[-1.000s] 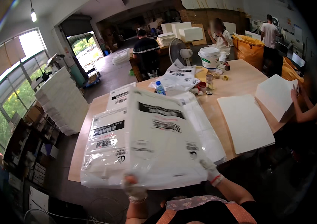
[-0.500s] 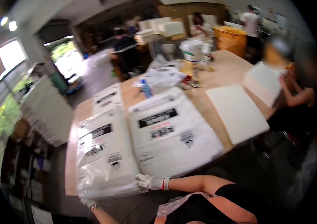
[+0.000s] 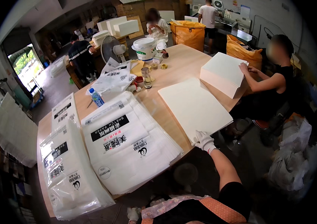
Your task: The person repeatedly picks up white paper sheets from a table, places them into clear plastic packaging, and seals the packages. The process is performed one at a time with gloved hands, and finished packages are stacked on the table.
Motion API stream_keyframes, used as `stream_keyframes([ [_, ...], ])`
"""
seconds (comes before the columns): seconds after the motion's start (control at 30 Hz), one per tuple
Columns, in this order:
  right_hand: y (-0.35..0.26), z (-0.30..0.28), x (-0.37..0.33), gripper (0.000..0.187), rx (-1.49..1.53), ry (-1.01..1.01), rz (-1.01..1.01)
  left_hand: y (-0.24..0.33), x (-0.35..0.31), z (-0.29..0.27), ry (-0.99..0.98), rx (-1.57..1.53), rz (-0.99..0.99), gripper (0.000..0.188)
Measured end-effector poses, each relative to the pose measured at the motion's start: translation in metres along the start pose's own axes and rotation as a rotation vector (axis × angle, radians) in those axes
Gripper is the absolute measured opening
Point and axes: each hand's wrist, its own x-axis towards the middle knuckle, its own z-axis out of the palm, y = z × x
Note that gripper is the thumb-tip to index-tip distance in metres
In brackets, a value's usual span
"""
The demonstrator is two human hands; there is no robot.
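A thick stack of white paper sheets [image 3: 197,106] lies at the table's near right. My right hand [image 3: 204,142], in a white knit glove, reaches to its near corner, fingers apart and touching the paper. Low by my apron hangs my gloved left hand [image 3: 133,214], away from the table; its fingers do not show clearly. To the left is a pile of flat white printed plastic bags [image 3: 147,145]. Beside that pile, at the table's left edge, rest filled clear-wrapped packages [image 3: 68,175] with the same print.
Across the table are a blue-labelled bottle [image 3: 96,98], a glass jar [image 3: 147,80], tape rolls [image 3: 164,66] and a white bucket [image 3: 144,50]. A co-worker [image 3: 278,80] at the right handles another paper stack [image 3: 223,72]. A stool [image 3: 185,174] stands below the near edge.
My right hand has left the wrapped package and moved right to the paper stack. My left hand has let go of the package and dropped toward my body. The view has turned right.
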Motion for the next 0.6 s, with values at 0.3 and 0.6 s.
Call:
stream_keyframes([
  [0.3, 0.015, -0.06, 0.049, 0.021, 0.176, 0.171, 0.215, 0.333, -0.058, 0.103, -0.598, -0.131, 0.774, 0.016],
  [0.6, -0.014, -0.147, -0.069, 0.019, 0.632, 0.179, -0.17, 0.456, -0.034, 0.149, -0.932, -0.4, 0.306, 0.046],
])
